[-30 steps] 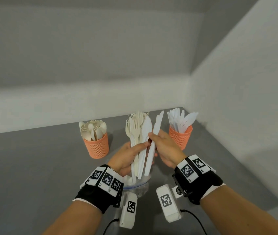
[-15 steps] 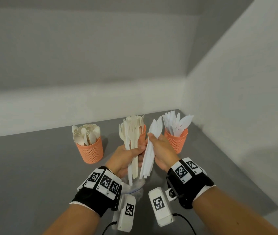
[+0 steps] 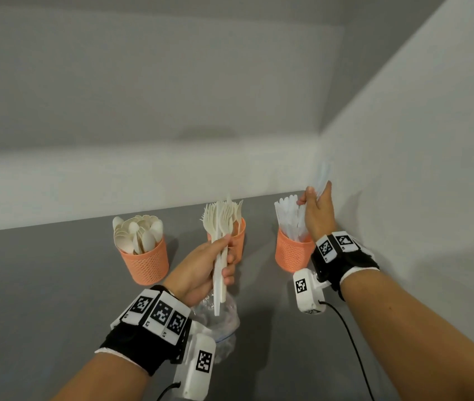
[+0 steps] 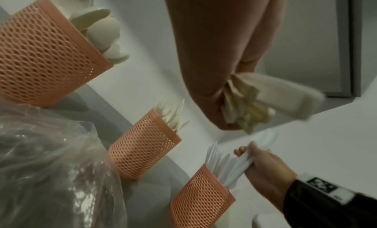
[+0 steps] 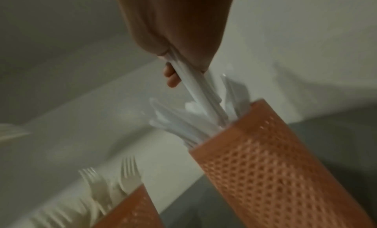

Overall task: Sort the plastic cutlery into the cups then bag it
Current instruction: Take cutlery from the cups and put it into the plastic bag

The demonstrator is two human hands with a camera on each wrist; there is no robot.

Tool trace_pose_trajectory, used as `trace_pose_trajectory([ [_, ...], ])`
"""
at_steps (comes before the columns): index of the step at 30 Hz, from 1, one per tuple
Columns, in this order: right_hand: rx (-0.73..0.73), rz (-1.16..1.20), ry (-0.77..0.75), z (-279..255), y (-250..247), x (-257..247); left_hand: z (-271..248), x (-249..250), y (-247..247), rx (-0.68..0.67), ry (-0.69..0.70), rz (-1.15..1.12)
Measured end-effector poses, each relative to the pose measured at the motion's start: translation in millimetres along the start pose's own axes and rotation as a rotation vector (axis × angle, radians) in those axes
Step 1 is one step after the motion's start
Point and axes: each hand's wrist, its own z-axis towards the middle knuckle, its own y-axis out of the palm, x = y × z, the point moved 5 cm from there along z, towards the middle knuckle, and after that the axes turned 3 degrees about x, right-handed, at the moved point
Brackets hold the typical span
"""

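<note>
Left hand [image 3: 201,267] gripping a fork bundle [image 3: 220,227] above the plastic bag [image 3: 224,316], right hand [image 3: 316,215] pinching white knives [image 3: 321,178] over the rightmost orange cup [image 3: 290,253]

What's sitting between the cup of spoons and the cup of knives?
The orange mesh cup of forks stands between the spoon cup and the knife cup, partly hidden by the left hand gripping forks; head view.

Head view overlooks cups [image 3: 293,253]; wrists (blurry, seemingly) closer.
</note>
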Motion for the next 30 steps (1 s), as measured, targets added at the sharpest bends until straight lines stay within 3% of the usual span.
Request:
trace_pose_trajectory([
  [4, -0.251, -0.327, 0.219, -1.4, 17.2, 53.2, -1.8, 4.3, -1.7, -0.042, 0.033, 0.015],
  [7, -0.334, -0.301, 0.314, 4.6, 20.9, 55.6, -3.3, 6.9, -3.3, -0.042, 0.109, 0.08],
  [10, -0.282, -0.078, 0.235, 9.7, 18.7, 30.0, -2.9, 8.0, -5.0, -0.038, 0.155, 0.074],
  [14, -0.012, 0.035, -0.168, -9.5, 13.7, -26.4, 1.9, 7.3, -6.3, 0.001, 0.176, 0.103],
  [16, -0.093, 0.063, -0.245, -26.7, 23.6, -52.5, 4.1, 7.1, -6.8, 0.035, 0.198, 0.148],
  [19, -0.438, -0.038, -0.245, -58.4, 50.7, -74.3, 5.5, 7.4, -4.8, 0.072, 0.243, 0.196],
  [21, -0.564, -0.184, -0.213, -76.1, 65.5, -71.1, 7.2, 5.6, -6.0, 0.11, 0.25, 0.205],
  [25, -0.507, -0.261, -0.113, -88.2, 74.1, -56.5, 7.4, -0.4, -11.1, 0.15, 0.239, 0.183],
  [30, -0.544, -0.22, -0.009, -98.8, 77.4, -54.3, 4.9, -3.5, -14.4, 0.129, 0.26, 0.123],
])
